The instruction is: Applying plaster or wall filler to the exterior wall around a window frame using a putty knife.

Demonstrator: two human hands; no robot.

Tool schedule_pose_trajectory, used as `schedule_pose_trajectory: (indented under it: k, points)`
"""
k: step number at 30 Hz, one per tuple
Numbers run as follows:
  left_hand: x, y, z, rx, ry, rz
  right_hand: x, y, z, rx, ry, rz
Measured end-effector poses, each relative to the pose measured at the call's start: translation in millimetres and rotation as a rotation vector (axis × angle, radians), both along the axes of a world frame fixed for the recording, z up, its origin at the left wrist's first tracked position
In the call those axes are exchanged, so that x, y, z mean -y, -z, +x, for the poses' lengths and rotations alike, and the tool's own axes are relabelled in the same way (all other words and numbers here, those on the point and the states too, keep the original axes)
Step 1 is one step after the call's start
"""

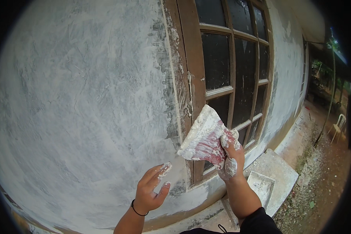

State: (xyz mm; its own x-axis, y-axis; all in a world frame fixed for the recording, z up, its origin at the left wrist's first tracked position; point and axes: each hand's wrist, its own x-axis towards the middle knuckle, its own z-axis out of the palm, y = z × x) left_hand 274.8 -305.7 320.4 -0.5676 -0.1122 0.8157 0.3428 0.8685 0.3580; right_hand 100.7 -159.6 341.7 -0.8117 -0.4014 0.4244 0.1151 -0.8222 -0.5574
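My right hand (231,156) grips a wide red putty knife (205,141) by its handle, the fingers smeared with white paste. White filler coats the blade, thickest along its broad edge, which points up and left in front of the window frame's lower part. Lower and to the left, my left hand (153,188) is raised near the wall with thumb and fingers apart and nothing in it. Its fingertips carry white paste, and a black band circles the wrist. The wall (93,93) shows patchy white and grey filler, with darker bare strips beside the brown window frame (191,58).
Below the window, a paste-smeared tray (261,188) rests on a pale ledge (279,167). Dark glass panes (215,58) sit in a wooden grid. Further right are a thin pole (331,93), a pale chair (337,126) and a gravelly dirt strip (300,195).
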Motion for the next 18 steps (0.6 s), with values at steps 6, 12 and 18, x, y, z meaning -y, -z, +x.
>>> schedule_pose_trajectory:
  k: [6, 12, 18]
  points:
    - [17.3, 81.9, 24.6, 0.195, -0.114, 0.248, -0.1, 53.9, -5.9, 0.105, 0.042, 0.094]
    - [17.4, 140.6, 73.2, 0.296, -0.226, 0.389, -10.5, 118.2, 12.1, 0.187, 0.115, 0.219]
    - [23.4, 217.2, 140.4, 0.414, -0.369, 0.589, -25.0, 188.1, 32.8, 0.312, 0.170, 0.370]
